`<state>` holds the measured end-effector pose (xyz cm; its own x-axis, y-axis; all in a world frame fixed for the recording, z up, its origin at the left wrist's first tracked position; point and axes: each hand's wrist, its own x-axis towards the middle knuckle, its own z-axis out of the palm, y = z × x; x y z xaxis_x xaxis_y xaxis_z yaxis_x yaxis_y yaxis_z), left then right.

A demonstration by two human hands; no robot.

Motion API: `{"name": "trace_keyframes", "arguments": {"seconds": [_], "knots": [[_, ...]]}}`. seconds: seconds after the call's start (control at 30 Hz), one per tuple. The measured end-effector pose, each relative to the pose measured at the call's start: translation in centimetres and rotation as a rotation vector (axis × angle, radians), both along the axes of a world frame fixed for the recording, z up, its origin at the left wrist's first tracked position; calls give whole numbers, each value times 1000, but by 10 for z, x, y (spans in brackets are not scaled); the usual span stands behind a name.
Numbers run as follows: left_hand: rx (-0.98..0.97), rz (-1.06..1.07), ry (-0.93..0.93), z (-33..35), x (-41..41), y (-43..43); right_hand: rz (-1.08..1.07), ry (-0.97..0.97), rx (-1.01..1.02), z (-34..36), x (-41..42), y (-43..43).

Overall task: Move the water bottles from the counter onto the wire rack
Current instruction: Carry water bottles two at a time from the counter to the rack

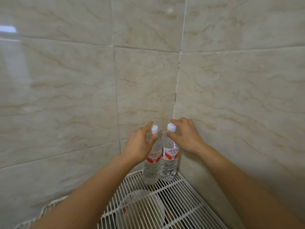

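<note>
Two bottles (152, 156) between both hands (137, 146).

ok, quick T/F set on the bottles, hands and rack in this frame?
1. Both water bottles stand upright on the wire rack. True.
2. The left bottle has a blue cap. False: both caps are white.
3. The right hand is at the neck of the right bottle. True.
4. The bottles stand in the middle of the rack. False: they are in the tiled corner.
5. The left hand rests on the wall. False: its grip is around the left bottle's upper part.
</note>
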<state>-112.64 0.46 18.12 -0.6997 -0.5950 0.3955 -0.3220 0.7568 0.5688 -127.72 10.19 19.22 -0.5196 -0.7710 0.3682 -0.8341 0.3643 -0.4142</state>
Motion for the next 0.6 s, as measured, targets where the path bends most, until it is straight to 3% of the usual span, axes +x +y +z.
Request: {"name": "trace_keyframes", "arguments": {"seconds": [0.13,0.3,0.6], "knots": [[-29,57,40,-7,30,2,19,106,-145,-2,27,1],[-61,165,53,-24,115,3,202,129,-267,-16,104,-3],[39,474,-182,-85,361,18,505,46,94,-87,320,-23]]}}
